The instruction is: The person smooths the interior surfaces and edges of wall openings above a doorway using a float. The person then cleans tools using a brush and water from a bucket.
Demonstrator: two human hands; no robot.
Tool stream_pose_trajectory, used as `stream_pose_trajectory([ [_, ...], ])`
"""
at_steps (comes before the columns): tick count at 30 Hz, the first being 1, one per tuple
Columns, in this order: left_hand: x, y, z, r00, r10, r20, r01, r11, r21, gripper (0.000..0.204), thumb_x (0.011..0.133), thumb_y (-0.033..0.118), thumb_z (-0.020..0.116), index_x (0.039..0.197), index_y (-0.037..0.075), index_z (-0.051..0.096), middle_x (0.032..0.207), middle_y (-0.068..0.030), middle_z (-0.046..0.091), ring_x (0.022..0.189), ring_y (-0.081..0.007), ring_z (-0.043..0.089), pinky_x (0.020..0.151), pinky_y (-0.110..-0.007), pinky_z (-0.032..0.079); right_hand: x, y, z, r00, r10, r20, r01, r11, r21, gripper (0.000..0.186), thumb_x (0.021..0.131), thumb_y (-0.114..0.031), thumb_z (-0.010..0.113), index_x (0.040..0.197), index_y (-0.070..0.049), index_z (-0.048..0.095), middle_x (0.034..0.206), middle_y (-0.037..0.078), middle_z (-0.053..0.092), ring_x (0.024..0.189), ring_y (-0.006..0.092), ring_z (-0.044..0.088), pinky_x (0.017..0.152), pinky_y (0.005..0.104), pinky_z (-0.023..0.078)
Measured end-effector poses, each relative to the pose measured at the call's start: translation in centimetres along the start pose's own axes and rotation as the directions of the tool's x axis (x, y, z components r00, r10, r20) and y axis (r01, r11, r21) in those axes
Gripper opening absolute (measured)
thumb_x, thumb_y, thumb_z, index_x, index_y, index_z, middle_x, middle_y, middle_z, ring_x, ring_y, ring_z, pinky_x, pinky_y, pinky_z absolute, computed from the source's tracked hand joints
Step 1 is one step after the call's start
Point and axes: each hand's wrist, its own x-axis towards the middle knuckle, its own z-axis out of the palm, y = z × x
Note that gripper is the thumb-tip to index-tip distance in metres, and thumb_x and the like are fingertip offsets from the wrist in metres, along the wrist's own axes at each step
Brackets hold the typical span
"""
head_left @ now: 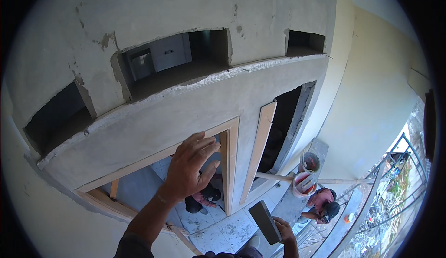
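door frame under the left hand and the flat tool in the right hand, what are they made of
Door frame: seemingly bare, unpainted wood, pale tan with square-cut edges, set in rough grey plaster. Flat tool in the right hand: a dark grey, matte slab; material unclear, possibly plastic or rubber. The left hand rests open against the frame.

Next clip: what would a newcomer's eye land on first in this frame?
The left hand, fingers spread, is raised against the top of a wooden door frame set in a grey plastered wall. Lower right, the right hand grips a dark flat rectangular tool. Far below, a person in a red shirt crouches beside two buckets.
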Motion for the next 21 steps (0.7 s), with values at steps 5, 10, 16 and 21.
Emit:
stream_pose_trajectory([
  [5, 11.9, -1.9, -4.0, 0.997, -0.029, 0.068, -0.001, 0.913, 0.409, 0.049, 0.081, 0.026, 0.071, 0.123, 0.005, 0.057, 0.124, -0.0136, 0.058, 0.123, -0.0315, 0.05, 0.104, -0.043, 0.04, 1.9, 0.9, -4.1, 0.997, -0.067, 0.046, 0.065, 0.997, 0.04, 0.034, 0.096, -0.015, 0.051, 0.123, 0.006, 0.056, 0.098, 0.011, 0.068, 0.081, 0.0144, 0.066, 0.069, 0.0264, 0.053],
  [10, 19.5, -6.0, -4.1, 0.861, -0.439, 0.257, 0.194, 0.751, 0.631, 0.081, 0.08, 0.056, 0.067, 0.135, 0.0, 0.048, 0.136, -0.0207, 0.051, 0.131, -0.0335, 0.043, 0.108, -0.043, 0.036, 4.3, 2.4, -6.6, 0.998, 0.068, -0.014, -0.063, 0.968, 0.243, 0.032, 0.096, -0.014, 0.053, 0.121, 0.006, 0.057, 0.094, 0.011, 0.069, 0.075, 0.0164, 0.068, 0.063, 0.0261, 0.054],
  [16, 22.8, -6.0, -0.6, 0.626, -0.664, 0.409, 0.335, 0.703, 0.628, 0.106, 0.074, 0.075, 0.058, 0.139, -0.006, 0.039, 0.139, -0.0279, 0.044, 0.131, -0.0358, 0.044, 0.108, -0.041, 0.037, 5.3, 3.5, -8.2, 0.998, 0.056, -0.031, -0.046, 0.963, 0.264, 0.035, 0.096, -0.016, 0.054, 0.123, 0.007, 0.055, 0.098, 0.012, 0.068, 0.081, 0.016, 0.067, 0.07, 0.028, 0.054],
  [21, 19.7, -5.9, 0.5, 0.688, -0.602, 0.405, 0.284, 0.737, 0.614, 0.088, 0.082, 0.063, 0.059, 0.14, 0.0, 0.043, 0.135, -0.0241, 0.05, 0.125, -0.0343, 0.05, 0.105, -0.041, 0.039, 5.0, 1.3, -7.4, 0.994, 0.086, -0.063, -0.094, 0.987, -0.133, 0.035, 0.096, -0.02, 0.052, 0.124, 0.001, 0.059, 0.11, 0.009, 0.065, 0.097, 0.0158, 0.061, 0.088, 0.0286, 0.047],
])
